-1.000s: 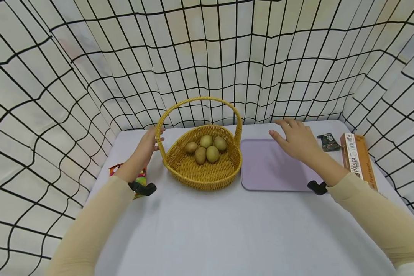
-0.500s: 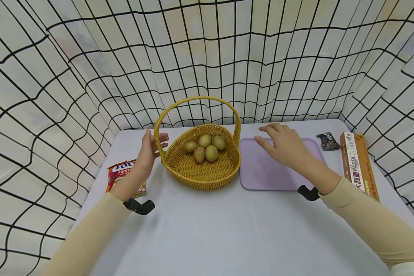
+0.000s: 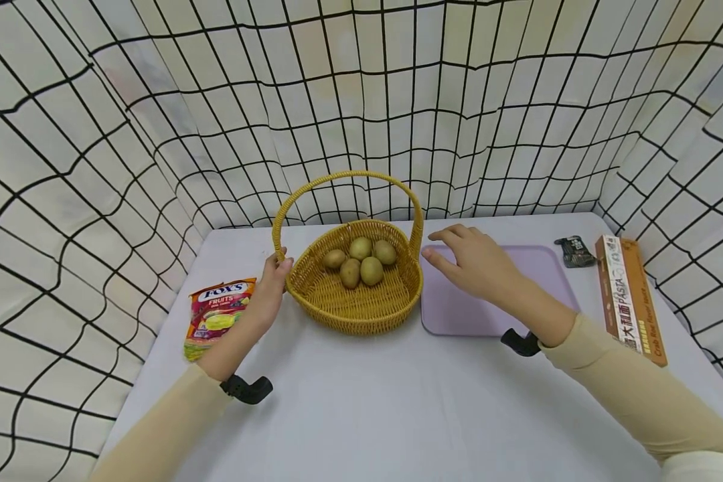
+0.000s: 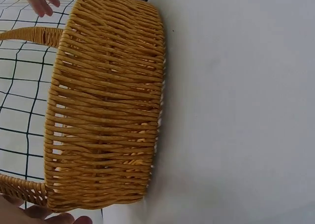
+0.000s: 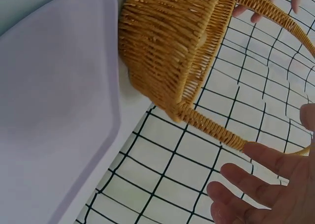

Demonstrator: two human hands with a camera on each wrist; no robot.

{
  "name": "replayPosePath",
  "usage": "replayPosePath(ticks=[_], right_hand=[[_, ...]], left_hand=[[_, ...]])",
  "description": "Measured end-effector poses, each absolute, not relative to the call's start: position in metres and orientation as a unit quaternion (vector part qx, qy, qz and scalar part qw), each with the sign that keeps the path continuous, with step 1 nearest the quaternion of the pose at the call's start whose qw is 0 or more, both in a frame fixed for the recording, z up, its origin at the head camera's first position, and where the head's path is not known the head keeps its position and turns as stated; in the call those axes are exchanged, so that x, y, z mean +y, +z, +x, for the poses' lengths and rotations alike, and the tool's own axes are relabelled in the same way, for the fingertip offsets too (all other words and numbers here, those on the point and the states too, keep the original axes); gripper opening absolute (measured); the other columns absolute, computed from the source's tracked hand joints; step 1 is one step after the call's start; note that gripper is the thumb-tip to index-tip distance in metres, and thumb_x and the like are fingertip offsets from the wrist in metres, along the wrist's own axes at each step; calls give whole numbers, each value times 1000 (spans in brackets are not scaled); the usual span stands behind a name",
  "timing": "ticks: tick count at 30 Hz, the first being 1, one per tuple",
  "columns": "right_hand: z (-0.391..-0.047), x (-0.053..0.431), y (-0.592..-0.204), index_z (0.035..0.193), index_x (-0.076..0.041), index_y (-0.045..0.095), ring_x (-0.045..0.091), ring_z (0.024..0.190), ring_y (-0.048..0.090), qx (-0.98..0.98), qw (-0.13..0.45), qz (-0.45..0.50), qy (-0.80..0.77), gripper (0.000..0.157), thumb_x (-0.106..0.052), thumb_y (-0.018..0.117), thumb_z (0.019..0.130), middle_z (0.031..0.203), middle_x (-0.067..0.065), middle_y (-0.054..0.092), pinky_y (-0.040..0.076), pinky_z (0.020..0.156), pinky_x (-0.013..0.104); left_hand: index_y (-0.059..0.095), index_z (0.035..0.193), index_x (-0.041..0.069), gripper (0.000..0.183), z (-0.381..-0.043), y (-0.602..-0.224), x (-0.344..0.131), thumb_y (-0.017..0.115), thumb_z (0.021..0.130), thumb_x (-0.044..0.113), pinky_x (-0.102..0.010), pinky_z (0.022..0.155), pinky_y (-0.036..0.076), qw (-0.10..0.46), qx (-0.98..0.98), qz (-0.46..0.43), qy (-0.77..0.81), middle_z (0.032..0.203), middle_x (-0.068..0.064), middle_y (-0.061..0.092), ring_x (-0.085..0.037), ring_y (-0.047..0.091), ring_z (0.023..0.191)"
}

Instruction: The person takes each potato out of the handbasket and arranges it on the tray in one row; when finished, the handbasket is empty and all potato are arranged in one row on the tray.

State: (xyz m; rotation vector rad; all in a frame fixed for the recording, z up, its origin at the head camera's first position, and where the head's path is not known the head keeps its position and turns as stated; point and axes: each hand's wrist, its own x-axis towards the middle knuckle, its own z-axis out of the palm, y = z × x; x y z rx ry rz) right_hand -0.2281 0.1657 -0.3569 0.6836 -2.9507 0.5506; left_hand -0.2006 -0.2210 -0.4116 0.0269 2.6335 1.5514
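Observation:
A yellow wicker basket (image 3: 355, 324) with a tall arched handle (image 3: 352, 175) stands on the table, holding several round brownish-green potato-like items (image 3: 371, 270). My left hand (image 3: 266, 294) is at the basket's left side, thumb and fingers loosely spread about the foot of the handle. In the left wrist view, its fingertips (image 4: 61, 219) lie right beside the wicker end. My right hand (image 3: 478, 264) hovers over the lilac tray (image 3: 494, 331), fingers extended toward the handle's right foot. The right wrist view shows these fingers (image 5: 251, 182) spread, with nothing in the palm.
A red FOX'S candy bag (image 3: 219, 311) lies left of the basket, near my left forearm. On the right are a small dark packet (image 3: 575, 252) and an orange-brown pasta box (image 3: 632, 298). Black-gridded white curtains (image 3: 397, 120) close off the back and sides.
My left hand has come down and closer to the handle's left foot, uncovering the candy bag. My right hand has moved left across the tray toward the basket. The basket stays put.

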Motion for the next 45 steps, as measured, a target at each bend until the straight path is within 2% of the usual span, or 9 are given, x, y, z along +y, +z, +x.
replayPosePath(ticks=[3,6,9,12,15,18,24,40,45], right_hand=[[-227,158,-358,142,-13,60,40,135,52,-956,27,227,184,59,-58,48,105,147,15,56,46,110,61],[-227,151,-358,143,-13,59,39,135,52,-954,17,234,189,58,-56,52,105,147,15,56,50,106,60],[-227,145,-360,144,-13,58,37,134,54,-952,6,239,193,60,-57,52,104,147,15,56,52,103,59],[-228,139,-363,144,-12,58,37,133,55,-950,3,243,197,60,-57,53,104,145,16,57,54,102,59],[-230,135,-367,144,-13,58,37,131,58,-948,4,247,200,57,-53,55,104,145,16,58,55,100,58],[-231,129,-370,143,-12,59,36,127,61,-946,2,251,203,54,-49,57,104,143,16,59,57,98,55],[-236,110,-375,145,-11,58,35,124,63,-940,-5,260,223,53,-43,60,103,141,17,59,57,99,53],[-257,78,-373,149,-14,52,38,136,53,-935,-79,248,242,55,-45,56,104,153,21,48,48,111,57],[-263,73,-370,150,-10,52,38,139,50,-930,-92,258,243,57,-44,57,104,153,21,49,45,114,58]], left_hand=[[9,166,14,77,-201,-415,-221,38,109,56,-60,123,31,65,864,-11,500,168,-22,24,-41,28,154],[10,165,9,80,-200,-417,-222,54,107,43,-60,123,31,74,865,-16,496,166,-25,29,-42,29,153],[12,164,5,80,-199,-419,-222,60,105,28,-60,122,34,78,866,-15,494,163,-27,31,-45,31,151],[14,163,3,76,-198,-421,-223,59,105,20,-57,116,43,83,860,-18,504,161,-28,32,-44,37,148],[16,164,5,73,-198,-423,-224,59,105,18,-47,105,54,91,847,-24,523,161,-27,33,-42,43,144],[18,163,7,72,-198,-425,-225,60,105,18,-41,98,59,99,830,-31,548,161,-24,33,-40,45,143],[16,164,6,73,-198,-428,-229,58,106,16,-48,101,56,126,768,-52,626,166,-21,25,-41,43,144],[11,165,5,70,-200,-428,-233,52,108,12,-40,94,60,148,723,-76,671,166,-23,24,-42,40,146],[12,165,7,70,-199,-427,-231,52,108,10,-37,89,63,142,716,-80,678,166,-22,25,-42,41,145]])
